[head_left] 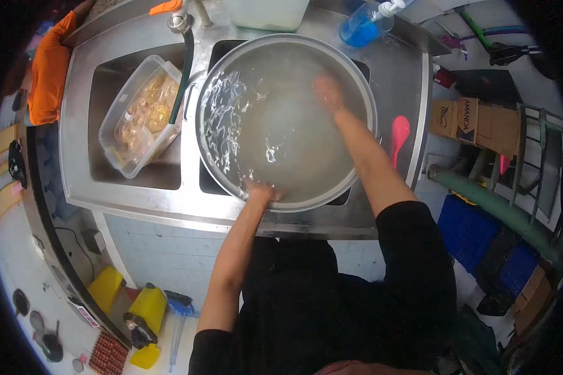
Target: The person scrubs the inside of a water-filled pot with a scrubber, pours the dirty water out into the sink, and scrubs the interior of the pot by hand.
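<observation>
The round, water-filled basin (288, 39) sits upright, opening straight upward.

Right hand (328, 92) blurry under cloudy water (288, 134), left hand (262, 192) partly hidden, tub (267, 14) cut off at top.

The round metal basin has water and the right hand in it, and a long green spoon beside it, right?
Not green: the head view shows a long pink spoon beside the round metal basin, which holds water and the right hand.
</observation>
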Demonstrator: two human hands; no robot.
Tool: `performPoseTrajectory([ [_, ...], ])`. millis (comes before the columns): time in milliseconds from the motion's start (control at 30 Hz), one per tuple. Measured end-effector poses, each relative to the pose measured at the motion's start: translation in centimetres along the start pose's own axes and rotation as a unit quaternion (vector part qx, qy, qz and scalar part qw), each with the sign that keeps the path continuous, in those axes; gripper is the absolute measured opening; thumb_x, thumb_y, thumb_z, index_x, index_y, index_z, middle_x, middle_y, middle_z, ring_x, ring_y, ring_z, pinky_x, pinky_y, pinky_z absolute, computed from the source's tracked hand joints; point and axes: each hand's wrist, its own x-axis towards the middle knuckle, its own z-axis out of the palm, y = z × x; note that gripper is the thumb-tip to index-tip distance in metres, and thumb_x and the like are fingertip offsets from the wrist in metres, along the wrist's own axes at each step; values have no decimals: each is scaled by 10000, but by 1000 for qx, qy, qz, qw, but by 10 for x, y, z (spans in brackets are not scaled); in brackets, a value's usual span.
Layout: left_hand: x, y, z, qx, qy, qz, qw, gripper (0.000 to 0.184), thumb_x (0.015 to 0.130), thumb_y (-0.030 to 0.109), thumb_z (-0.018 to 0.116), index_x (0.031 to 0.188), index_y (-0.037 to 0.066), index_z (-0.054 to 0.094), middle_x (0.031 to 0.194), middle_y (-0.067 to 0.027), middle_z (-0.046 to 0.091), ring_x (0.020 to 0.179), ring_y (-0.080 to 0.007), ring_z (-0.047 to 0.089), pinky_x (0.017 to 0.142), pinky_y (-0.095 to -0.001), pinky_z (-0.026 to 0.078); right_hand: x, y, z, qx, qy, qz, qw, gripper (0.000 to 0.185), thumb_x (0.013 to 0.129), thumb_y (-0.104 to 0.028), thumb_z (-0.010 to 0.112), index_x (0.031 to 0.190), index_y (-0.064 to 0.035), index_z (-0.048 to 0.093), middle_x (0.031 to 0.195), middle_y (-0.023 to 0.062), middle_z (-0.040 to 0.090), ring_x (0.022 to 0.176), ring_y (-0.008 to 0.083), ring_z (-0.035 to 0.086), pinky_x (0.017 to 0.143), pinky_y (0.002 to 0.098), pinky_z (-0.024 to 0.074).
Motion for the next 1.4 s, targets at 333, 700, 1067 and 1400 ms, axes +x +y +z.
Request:
performPoseTrajectory([
  [333,-48,8,-26,-52,100,21,993,551,865,486,449,1224,110,631,1286,-181,583,1231,-324,535,1048,-441,359,-124,5,66,-103,-142,-13,984,284,884,-200,509,1087,-57,646,1059,162,658,984,336,638,881,444,500],
  [700,-79,7,4,-145,421,157,882,306,867,323,553,882,44,678,777,-185,669,771,-349,669,714,-439,535,-178,-128,72,17,-260,-168,951,409,871,-348,565,1205,-114,605,1147,156,629,1061,322,598,934,462,460],
  [1067,-87,4,-3,-132,345,140,919,308,853,335,555,829,49,666,744,-178,667,742,-343,665,718,-458,529,-65,-156,92,117,-325,-65,936,465,914,-253,518,1340,-69,488,1266,205,555,1179,353,534,1003,468,412],
  [1400,-78,3,7,-142,383,166,897,357,872,366,525,837,40,667,792,-202,671,766,-361,669,722,-465,534,-50,-147,-73,121,-190,-32,974,282,942,-202,512,1084,37,564,1037,273,630,981,443,603,861,490,464],
])
